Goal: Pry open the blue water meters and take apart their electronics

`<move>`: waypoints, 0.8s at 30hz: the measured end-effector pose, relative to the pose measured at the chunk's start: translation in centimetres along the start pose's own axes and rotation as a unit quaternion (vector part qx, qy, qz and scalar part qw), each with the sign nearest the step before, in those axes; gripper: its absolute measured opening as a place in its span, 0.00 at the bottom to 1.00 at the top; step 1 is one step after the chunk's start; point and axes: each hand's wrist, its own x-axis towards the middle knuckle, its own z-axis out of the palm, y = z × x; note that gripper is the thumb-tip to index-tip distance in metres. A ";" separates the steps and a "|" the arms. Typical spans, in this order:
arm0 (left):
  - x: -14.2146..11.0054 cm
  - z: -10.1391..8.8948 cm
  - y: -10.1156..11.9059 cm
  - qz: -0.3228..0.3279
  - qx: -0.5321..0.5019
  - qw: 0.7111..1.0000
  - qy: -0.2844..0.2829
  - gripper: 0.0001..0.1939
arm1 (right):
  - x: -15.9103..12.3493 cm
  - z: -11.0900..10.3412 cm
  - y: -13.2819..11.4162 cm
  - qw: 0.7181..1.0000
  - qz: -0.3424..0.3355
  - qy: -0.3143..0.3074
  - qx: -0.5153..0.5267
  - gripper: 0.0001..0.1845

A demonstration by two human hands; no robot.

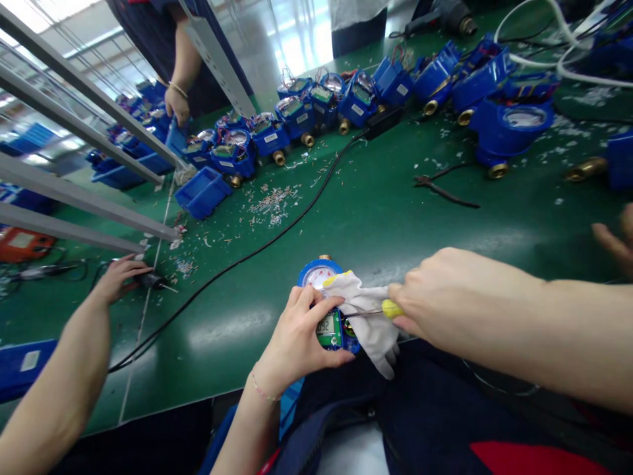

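My left hand (pixel 301 330) is closed around a blue water meter (pixel 319 268) at the table's near edge. The meter's round dial faces up. Beside my left fingers show a green circuit board and a small display (pixel 326 323). My right hand (pixel 425 290) grips a screwdriver (pixel 392 309) by its yellow handle. The thin shaft points left toward the circuit board; its tip is hard to make out. A white work glove (pixel 368 300) with yellow patches hangs over the meter's right side, behind the screwdriver. Whether my right hand also holds the glove I cannot tell.
Several blue meters (pixel 297 115) with wires stand in a row across the green table (pixel 376 218). Pliers (pixel 445 188), a black cable (pixel 277 239) and an empty blue case (pixel 202 191) lie about. A co-worker's hand (pixel 121 280) touches a power screwdriver (pixel 151 280) at left.
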 end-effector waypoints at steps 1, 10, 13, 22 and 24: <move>0.0 0.0 0.0 0.001 -0.001 1.000 0.000 0.34 | -0.3 -0.5 0.2 1.000 -0.002 0.006 -0.001 0.07; -0.1 0.0 -0.4 0.012 -0.009 1.000 0.000 0.32 | -0.2 -0.4 1.0 0.997 -0.048 -0.009 -0.054 0.08; 0.0 0.0 -0.3 0.013 -0.007 1.000 -0.003 0.31 | 0.6 0.2 0.9 0.996 -0.064 -0.011 -0.064 0.08; -0.3 0.0 -0.3 0.009 -0.006 1.000 0.004 0.30 | 1.0 0.9 1.3 0.997 -0.047 -0.012 -0.059 0.07; -0.3 0.1 -0.2 0.011 0.000 1.000 0.007 0.30 | 1.4 1.5 2.0 0.997 -0.052 0.006 -0.064 0.11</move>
